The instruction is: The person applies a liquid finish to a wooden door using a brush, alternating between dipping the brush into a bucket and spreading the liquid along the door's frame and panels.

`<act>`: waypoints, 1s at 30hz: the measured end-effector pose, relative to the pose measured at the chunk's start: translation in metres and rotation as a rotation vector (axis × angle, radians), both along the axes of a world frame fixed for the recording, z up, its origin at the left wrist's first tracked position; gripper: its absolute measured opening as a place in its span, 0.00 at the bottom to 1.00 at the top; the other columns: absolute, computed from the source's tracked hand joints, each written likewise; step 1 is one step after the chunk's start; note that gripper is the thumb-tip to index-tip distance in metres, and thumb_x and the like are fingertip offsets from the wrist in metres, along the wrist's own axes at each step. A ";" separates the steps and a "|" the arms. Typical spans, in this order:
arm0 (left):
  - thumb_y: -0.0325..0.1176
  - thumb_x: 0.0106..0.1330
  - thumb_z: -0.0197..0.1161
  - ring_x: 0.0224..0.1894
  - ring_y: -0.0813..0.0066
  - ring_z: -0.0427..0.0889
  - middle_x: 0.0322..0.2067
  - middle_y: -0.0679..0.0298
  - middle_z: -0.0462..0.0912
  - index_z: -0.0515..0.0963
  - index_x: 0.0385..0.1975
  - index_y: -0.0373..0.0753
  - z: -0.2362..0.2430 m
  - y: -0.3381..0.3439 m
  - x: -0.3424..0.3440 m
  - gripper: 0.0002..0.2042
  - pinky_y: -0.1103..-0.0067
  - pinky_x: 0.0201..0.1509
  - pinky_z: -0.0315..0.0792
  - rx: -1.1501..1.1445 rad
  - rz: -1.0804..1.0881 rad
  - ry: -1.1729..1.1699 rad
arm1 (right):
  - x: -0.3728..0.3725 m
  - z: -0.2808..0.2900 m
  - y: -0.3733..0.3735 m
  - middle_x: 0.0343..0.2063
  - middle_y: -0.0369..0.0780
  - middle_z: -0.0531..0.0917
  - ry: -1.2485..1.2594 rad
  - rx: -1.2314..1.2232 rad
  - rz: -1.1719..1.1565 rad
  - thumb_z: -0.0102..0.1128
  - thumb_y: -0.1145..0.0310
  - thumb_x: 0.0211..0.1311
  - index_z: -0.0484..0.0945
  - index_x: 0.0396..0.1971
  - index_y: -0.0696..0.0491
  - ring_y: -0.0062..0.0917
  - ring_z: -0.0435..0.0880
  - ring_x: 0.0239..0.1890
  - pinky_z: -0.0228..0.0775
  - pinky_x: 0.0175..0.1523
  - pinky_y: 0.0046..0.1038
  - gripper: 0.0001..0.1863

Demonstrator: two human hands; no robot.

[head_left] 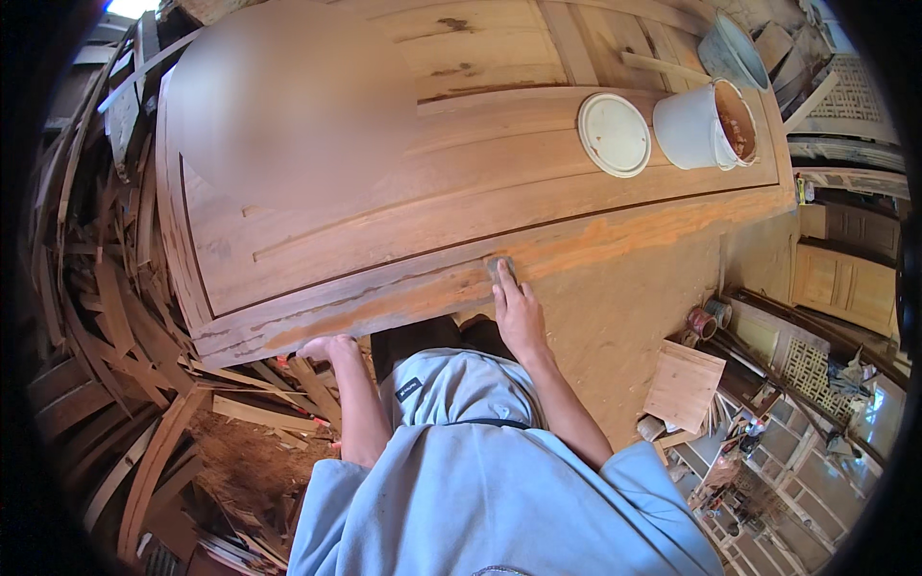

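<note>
A large wooden door panel (403, 206) lies flat in front of me, with an orange-brown paste smeared along its near edge strip. My right hand (520, 317) presses a small grey flat pad (498, 268) onto that strip, index finger stretched over it. Whether the pad is a scraper or an abrasive piece cannot be made out. My left hand (329, 348) is at the panel's near edge, left of my body, its fingers too small and partly hidden to read. Wet-looking dark streaks run along the strip above it.
On the panel's right part stand a white bucket (687, 127) with orange-brown residue and a round white lid (615, 135). A grey bucket (733, 53) is behind them. Wood offcuts (120, 317) crowd the left; a square board (684, 386) and cans (702, 324) lie to the right.
</note>
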State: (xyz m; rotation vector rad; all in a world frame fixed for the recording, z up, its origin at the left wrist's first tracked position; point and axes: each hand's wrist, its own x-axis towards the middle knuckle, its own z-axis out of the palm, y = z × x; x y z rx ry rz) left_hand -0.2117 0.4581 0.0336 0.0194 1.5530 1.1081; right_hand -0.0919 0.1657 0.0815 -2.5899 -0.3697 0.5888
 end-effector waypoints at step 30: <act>0.61 0.71 0.32 0.41 0.57 0.79 0.44 0.50 0.80 0.75 0.50 0.30 -0.002 0.003 -0.001 0.37 0.63 0.44 0.75 -0.010 0.037 -0.012 | 0.140 0.056 -0.015 0.31 0.50 0.81 0.083 -0.468 0.855 0.48 0.56 0.69 0.71 0.58 0.37 0.44 0.83 0.33 0.75 0.37 0.46 0.19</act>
